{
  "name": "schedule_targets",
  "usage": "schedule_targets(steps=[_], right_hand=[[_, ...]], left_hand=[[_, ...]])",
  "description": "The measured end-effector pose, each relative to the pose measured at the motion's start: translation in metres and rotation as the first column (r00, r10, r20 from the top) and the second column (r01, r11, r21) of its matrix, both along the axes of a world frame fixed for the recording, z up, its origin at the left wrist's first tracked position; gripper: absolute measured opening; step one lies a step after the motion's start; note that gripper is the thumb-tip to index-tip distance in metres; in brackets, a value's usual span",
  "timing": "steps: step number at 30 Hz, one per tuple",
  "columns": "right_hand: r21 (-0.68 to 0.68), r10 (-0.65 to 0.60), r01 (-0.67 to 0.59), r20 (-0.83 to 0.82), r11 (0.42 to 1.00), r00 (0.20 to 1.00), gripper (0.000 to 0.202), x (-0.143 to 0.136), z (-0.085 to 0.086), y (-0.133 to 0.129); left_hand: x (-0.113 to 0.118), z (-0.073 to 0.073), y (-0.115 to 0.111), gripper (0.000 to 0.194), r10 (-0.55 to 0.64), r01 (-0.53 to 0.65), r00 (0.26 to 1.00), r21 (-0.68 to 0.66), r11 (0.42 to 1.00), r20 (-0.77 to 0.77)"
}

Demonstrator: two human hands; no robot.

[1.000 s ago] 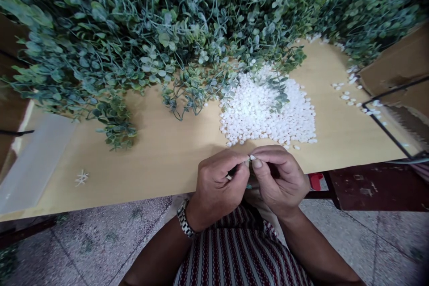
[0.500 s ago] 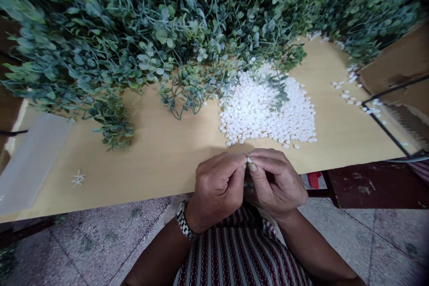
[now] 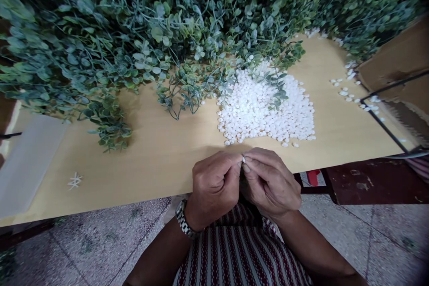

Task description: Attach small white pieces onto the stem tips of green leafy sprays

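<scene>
My left hand (image 3: pixel 217 184) and my right hand (image 3: pixel 272 182) meet fingertip to fingertip over the near edge of the table. Between the pinched fingers shows a small white piece (image 3: pixel 244 160), too small to make out fully; both hands are closed on it. Just beyond my fingers lies a spread pile of small white pieces (image 3: pixel 264 116), which look like little plastic caps or beads. A sprig of green leaves (image 3: pixel 279 91) rests on the pile. Whatever else my palms hold is hidden.
Artificial green foliage (image 3: pixel 167 22) is heaped along the back of the table (image 3: pixel 150 156). A leafy sprig (image 3: pixel 110 125), a translucent sheet (image 3: pixel 31 167) and a few thin white pieces (image 3: pixel 74 181) lie at left. A cardboard box (image 3: pixel 398 58) and black metal frame (image 3: pixel 385 128) stand at right.
Both hands have shifted slightly left together, still pinching the small white piece. The view has moved a little; the things on the table look the same.
</scene>
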State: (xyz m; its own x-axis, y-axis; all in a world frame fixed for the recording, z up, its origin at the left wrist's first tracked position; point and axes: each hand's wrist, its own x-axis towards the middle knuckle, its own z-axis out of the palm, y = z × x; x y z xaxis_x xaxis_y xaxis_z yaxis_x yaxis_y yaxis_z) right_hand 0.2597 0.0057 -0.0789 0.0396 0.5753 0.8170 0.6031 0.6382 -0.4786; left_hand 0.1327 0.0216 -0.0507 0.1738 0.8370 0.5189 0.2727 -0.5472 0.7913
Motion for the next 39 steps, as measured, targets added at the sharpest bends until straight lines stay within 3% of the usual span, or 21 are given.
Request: schedule_targets(steps=[11, 14, 18, 20, 22, 27, 31, 34, 36, 39], right_hand=[[-0.007, 0.085, -0.084, 0.05, 0.996, 0.995, 0.049, 0.0, 0.004, 0.0], [-0.03, 0.097, -0.095, 0.049, 0.995, 0.994, 0.047, 0.001, 0.006, 0.0], [-0.138, 0.209, -0.212, -0.038, 0.967, 0.977, 0.038, 0.014, 0.015, 0.007], [-0.127, 0.157, -0.168, -0.092, 0.978, 0.983, 0.033, 0.024, 0.022, 0.012], [-0.181, 0.1, -0.105, -0.042, 0.978, 0.994, 0.029, 0.032, 0.03, 0.015], [-0.459, 0.304, -0.256, 0.034, 0.851, 0.952, 0.029, 0.031, 0.039, 0.014], [-0.552, 0.416, -0.333, 0.029, 0.765, 0.909, 0.037, 0.024, 0.036, 0.013], [-0.556, 0.431, -0.299, 0.121, 0.775, 0.894, 0.034, 0.021, 0.034, 0.015], [-0.542, 0.416, -0.251, 0.204, 0.802, 0.886, 0.025, 0.02, 0.032, 0.016], [-0.486, 0.384, -0.209, 0.296, 0.849, 0.875, 0.011, 0.019, 0.03, 0.018]], left_hand=[[-0.001, -0.001, 0.0, 0.015, -0.01, 0.013, 0.999, -0.061, 0.998, 0.048], [-0.002, 0.002, 0.0, 0.015, -0.013, 0.028, 0.995, -0.141, 0.99, 0.103], [-0.009, 0.008, 0.002, 0.01, -0.024, 0.085, 0.981, -0.314, 0.946, 0.192], [-0.015, 0.009, 0.004, 0.007, 0.015, 0.083, 0.97, -0.391, 0.916, 0.241], [-0.019, 0.008, 0.006, 0.006, 0.066, 0.063, 0.96, -0.441, 0.895, 0.272], [-0.022, 0.006, 0.006, 0.006, 0.085, 0.114, 0.92, -0.469, 0.876, 0.382], [-0.021, 0.005, 0.003, 0.005, 0.041, 0.21, 0.854, -0.417, 0.884, 0.519], [-0.019, 0.004, 0.002, 0.005, 0.028, 0.262, 0.798, -0.388, 0.884, 0.603], [-0.019, 0.002, 0.003, 0.003, 0.062, 0.234, 0.778, -0.379, 0.895, 0.626], [-0.024, 0.003, 0.005, 0.016, 0.15, 0.061, 0.866, -0.398, 0.915, 0.476]])
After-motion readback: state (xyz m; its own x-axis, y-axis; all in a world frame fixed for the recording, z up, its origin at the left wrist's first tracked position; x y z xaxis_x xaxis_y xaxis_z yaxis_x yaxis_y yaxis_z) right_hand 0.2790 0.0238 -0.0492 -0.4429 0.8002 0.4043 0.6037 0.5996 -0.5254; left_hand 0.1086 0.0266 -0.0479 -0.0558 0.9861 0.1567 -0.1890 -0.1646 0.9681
